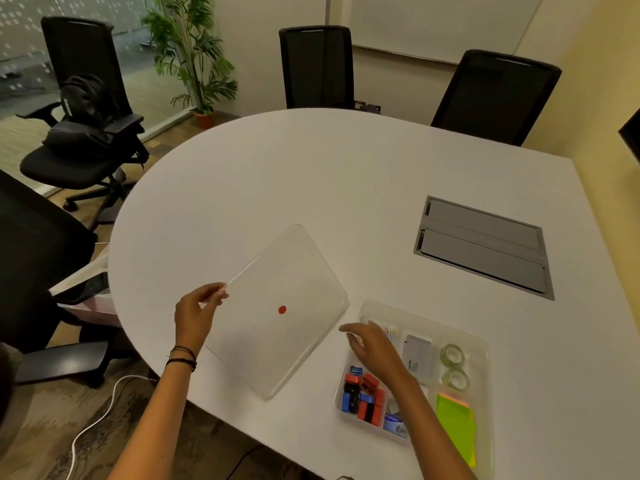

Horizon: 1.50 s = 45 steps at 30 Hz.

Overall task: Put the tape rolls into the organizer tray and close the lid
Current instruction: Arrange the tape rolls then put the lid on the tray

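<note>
White vertical lettering on black backpack (83, 98) resting on black office chair, too blurred to read, small dark print along edge of grey card (418, 355) inside clear plastic organizer tray (483, 344), likewise illegible, nothing else lettered.

My white table (311, 174) carries the clear organizer tray (486, 368) near right, a grey hatch (485, 247) farther right.

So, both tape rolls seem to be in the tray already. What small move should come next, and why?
Probably bring the clear lid rightward over the organizer tray. Both tape rolls already sit in its far-right compartment, the tray is open, and the left hand pinches the lid's corner. The right hand, open above the tray, should take the lid's near edge.
</note>
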Available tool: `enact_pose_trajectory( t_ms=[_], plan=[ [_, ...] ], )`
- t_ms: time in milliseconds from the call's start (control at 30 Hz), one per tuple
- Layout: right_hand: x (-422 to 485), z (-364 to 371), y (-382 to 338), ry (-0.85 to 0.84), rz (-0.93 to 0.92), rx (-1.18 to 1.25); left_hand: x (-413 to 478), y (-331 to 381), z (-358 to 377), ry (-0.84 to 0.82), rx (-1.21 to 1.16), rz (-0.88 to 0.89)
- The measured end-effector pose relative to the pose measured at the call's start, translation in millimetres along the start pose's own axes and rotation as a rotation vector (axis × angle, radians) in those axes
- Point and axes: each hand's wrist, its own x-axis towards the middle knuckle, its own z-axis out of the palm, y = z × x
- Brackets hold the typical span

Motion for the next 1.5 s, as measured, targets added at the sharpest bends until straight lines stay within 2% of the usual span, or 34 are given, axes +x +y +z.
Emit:
enact_pose_trajectory(
  t_ms=[267,533,867,1100,1267,1367,1500],
  plan=[
    [-12,-51,15,0.227,-0.038,0.077,-7,52,2,0.050,0.183,0.387],
    [-32,-83,26,0.396,0.043,0.140,-12,102,0,0.016,0.212,0.596],
    [-62,-102,51,0.525,0.203,0.356,-29,152,25,-0.189,0.125,0.719],
    [-87,-110,71,0.586,0.271,0.621,-38,165,51,-0.372,-0.028,0.707],
    [-106,-110,86,0.590,0.305,0.731,-38,174,70,-0.453,-0.041,0.707],
    [-115,-109,92,0.674,0.327,0.793,-39,177,82,-0.479,-0.009,0.730],
    [-124,-108,97,0.790,0.349,0.913,-38,180,97,-0.525,-0.063,0.664]
  ],
)
